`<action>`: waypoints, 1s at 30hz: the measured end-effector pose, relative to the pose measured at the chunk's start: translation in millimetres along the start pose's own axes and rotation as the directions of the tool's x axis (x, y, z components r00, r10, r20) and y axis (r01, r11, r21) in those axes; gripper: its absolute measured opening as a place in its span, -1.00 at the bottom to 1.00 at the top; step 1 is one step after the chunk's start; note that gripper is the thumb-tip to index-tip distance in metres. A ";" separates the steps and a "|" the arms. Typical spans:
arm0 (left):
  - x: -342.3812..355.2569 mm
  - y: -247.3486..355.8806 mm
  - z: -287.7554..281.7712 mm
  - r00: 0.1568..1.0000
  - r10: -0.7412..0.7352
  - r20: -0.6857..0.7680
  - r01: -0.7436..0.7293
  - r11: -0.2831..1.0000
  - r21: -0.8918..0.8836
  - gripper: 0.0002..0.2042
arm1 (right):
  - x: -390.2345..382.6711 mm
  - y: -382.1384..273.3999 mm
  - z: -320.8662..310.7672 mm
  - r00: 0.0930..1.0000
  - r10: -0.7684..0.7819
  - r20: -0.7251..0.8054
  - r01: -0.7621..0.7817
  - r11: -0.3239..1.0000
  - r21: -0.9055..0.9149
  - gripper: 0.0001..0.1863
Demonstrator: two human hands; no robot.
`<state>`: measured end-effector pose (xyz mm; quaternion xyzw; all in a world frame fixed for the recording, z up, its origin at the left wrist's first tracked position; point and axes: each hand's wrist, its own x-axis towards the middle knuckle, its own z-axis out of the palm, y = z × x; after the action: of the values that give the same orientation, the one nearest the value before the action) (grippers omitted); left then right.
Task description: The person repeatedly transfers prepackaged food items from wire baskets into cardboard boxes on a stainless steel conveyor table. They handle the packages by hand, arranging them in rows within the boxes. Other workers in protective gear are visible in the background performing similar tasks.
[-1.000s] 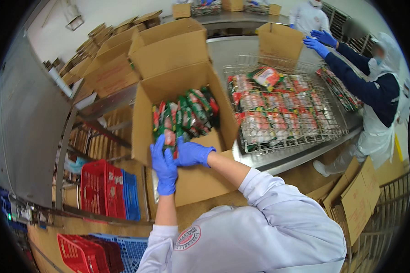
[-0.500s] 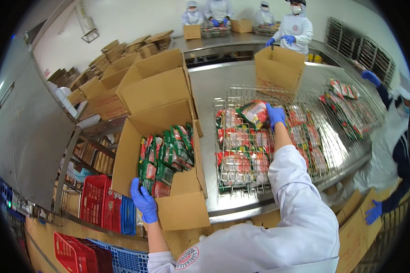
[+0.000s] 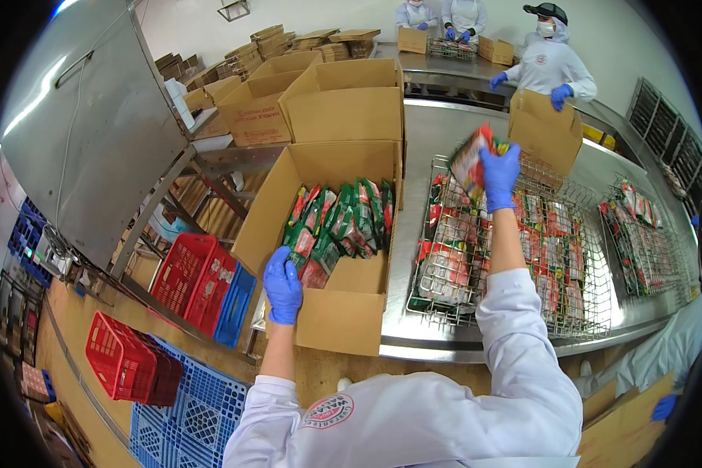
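My right hand (image 3: 501, 173), gloved in blue, is closed on a red, green and white food packet (image 3: 469, 164). It holds the packet above the wire racks. Beneath it, the wire rack (image 3: 452, 290) on the steel table carries rows of similar flat packets. My left hand (image 3: 282, 287), in a blue glove too, grips the near left corner of an open cardboard box (image 3: 267, 204). Inside that box, several packets (image 3: 343, 222) stand on edge, packed close together. The box's near flap (image 3: 339, 324) hangs outward over the table edge.
More open boxes (image 3: 343, 109) stand behind mine. Across the table a co-worker (image 3: 550, 62) is at another box (image 3: 544, 132). A second loaded rack (image 3: 643, 242) lies at the right. Red crates (image 3: 183, 273) and a blue pallet (image 3: 187, 413) are at the lower left.
My right hand has lifted the packet up off the rack. My left hand stays at the box corner. The whole view has shifted, and the co-worker's hands have moved to their box.
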<state>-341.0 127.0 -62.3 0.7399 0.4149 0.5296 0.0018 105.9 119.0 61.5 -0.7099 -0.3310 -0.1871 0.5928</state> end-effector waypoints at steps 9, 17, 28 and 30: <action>-7.0 -7.5 -19.2 0.982 -0.186 -0.036 0.165 0.933 -0.319 -0.76 | -177.6 -226.5 12.8 0.832 -0.259 0.491 0.278 0.960 0.035 -0.66; -11.5 -10.0 -16.7 0.997 -0.037 0.063 0.056 0.939 -0.339 -0.74 | -304.3 -148.7 77.4 0.315 0.239 0.918 -0.039 0.970 -0.239 0.09; 7.6 70.4 -42.7 0.981 -0.182 -0.065 0.107 0.791 -0.602 -0.71 | -214.5 -138.1 -125.2 0.750 -0.230 0.620 -0.097 0.889 0.448 -0.69; 9.4 117.0 -42.3 0.978 0.174 0.117 -0.050 0.735 -0.676 -0.69 | -181.2 -84.9 -173.6 0.887 -0.149 0.436 0.112 0.988 0.110 -0.69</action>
<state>-301.7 37.6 15.3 0.7564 0.1500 0.5762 0.2709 -59.6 -86.9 42.7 -0.6850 -0.5116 -0.0465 0.5167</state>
